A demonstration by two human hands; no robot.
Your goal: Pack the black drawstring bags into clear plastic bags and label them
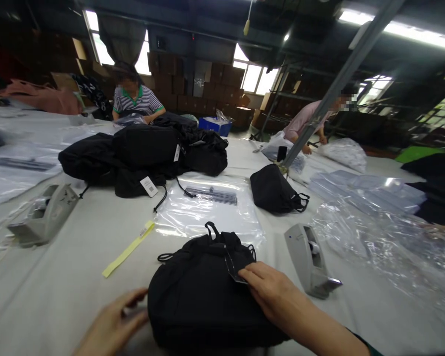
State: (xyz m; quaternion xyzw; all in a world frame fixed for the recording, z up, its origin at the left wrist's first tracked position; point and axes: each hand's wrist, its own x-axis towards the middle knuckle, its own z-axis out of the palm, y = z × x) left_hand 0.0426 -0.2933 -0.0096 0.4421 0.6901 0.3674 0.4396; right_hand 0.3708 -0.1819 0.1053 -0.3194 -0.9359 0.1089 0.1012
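A black drawstring backpack with a top loop lies on the table right in front of me. My right hand rests over its right side, thumb and fingers closed on the edge of a hang tag strung from the bag's top. Beside the bag's lower left edge is my left hand, its fingers apart and slightly curled, holding nothing. Just beyond the backpack lie clear plastic bags with dark printing.
Tape dispensers stand left and right. A yellow strip lies left. Behind are piled black bags, another black bag and a slanting metal post. Plastic bags spread right. Two people work across the table.
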